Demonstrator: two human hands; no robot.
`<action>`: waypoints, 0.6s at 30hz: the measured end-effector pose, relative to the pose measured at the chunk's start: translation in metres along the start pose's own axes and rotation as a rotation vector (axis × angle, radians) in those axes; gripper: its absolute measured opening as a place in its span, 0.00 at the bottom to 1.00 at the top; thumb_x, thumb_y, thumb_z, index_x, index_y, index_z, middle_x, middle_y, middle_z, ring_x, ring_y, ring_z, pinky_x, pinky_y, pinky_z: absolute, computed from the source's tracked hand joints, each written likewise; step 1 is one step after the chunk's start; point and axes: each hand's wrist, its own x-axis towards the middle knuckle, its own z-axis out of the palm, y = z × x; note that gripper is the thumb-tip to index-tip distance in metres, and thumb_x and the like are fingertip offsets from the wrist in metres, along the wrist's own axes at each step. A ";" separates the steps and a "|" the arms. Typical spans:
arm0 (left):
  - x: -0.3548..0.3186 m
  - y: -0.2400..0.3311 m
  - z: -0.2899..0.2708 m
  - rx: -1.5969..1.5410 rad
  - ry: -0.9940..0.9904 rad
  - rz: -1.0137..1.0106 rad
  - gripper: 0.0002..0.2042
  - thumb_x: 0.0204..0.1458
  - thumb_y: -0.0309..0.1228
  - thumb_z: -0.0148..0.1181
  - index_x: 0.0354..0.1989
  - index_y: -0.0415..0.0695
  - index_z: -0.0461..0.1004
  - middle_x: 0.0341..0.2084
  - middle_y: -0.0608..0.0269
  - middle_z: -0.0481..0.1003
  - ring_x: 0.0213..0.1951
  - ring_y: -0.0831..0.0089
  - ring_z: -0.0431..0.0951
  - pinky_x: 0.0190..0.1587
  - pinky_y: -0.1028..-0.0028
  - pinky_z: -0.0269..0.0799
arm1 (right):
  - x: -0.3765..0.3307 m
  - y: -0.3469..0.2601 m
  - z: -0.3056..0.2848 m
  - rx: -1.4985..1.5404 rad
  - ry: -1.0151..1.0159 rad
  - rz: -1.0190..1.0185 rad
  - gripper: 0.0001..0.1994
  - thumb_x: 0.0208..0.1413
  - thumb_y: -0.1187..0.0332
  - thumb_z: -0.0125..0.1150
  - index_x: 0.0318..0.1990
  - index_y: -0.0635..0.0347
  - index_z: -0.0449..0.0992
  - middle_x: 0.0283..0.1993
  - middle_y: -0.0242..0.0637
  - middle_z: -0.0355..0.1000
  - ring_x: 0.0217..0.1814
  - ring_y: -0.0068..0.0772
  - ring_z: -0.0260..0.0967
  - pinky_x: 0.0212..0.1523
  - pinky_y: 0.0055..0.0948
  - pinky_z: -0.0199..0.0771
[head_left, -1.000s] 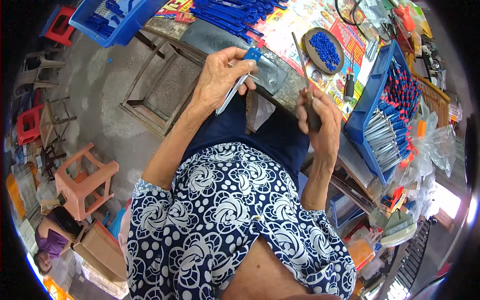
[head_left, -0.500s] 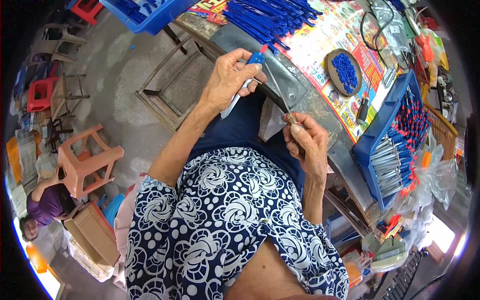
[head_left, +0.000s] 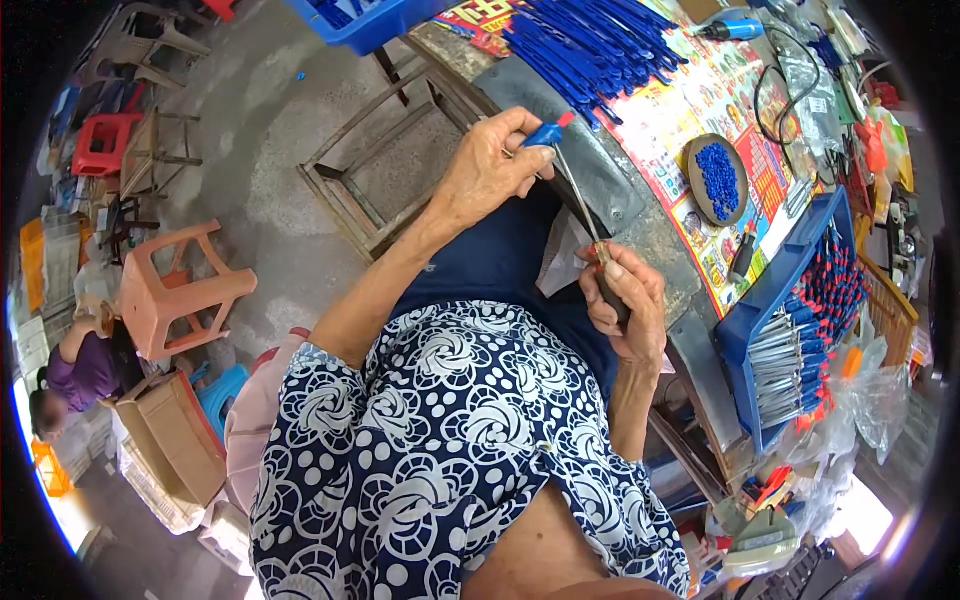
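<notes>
We saw soft, even daylight with faint shadows, sharp focus at centre, strong fisheye bending and black corners, and blown-out glare at the lower rims.

A short-sleeved navy top (head_left: 440, 440) with white floral circles and dots, bare forearms.
</notes>
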 end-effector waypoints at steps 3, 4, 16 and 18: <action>-0.002 -0.002 -0.006 0.141 0.023 0.082 0.08 0.50 0.27 0.53 0.37 0.37 0.67 0.24 0.61 0.74 0.20 0.84 0.67 0.20 0.85 0.61 | 0.003 0.000 0.004 0.039 -0.015 0.024 0.17 0.54 0.66 0.48 0.44 0.75 0.66 0.22 0.38 0.61 0.10 0.11 0.45 0.07 0.10 0.40; -0.003 -0.004 -0.009 0.194 0.045 0.147 0.09 0.49 0.27 0.53 0.37 0.37 0.68 0.25 0.61 0.74 0.21 0.83 0.69 0.23 0.83 0.64 | 0.004 0.000 0.004 0.049 -0.049 0.029 0.19 0.54 0.66 0.47 0.46 0.76 0.65 0.22 0.38 0.60 0.10 0.10 0.44 0.07 0.10 0.38; -0.031 -0.018 -0.035 0.730 0.140 0.376 0.08 0.44 0.29 0.53 0.31 0.41 0.65 0.18 0.45 0.69 0.25 0.46 0.71 0.27 0.55 0.65 | 0.006 0.015 0.019 0.146 -0.145 0.195 0.23 0.52 0.71 0.47 0.56 0.67 0.57 0.25 0.39 0.66 0.07 0.09 0.38 0.05 0.10 0.35; -0.039 -0.016 -0.028 0.769 0.114 0.293 0.08 0.44 0.29 0.53 0.29 0.40 0.63 0.16 0.44 0.69 0.24 0.45 0.71 0.26 0.55 0.65 | 0.005 0.022 0.006 0.086 -0.044 0.184 0.22 0.52 0.71 0.48 0.56 0.64 0.58 0.23 0.37 0.65 0.07 0.11 0.39 0.06 0.10 0.36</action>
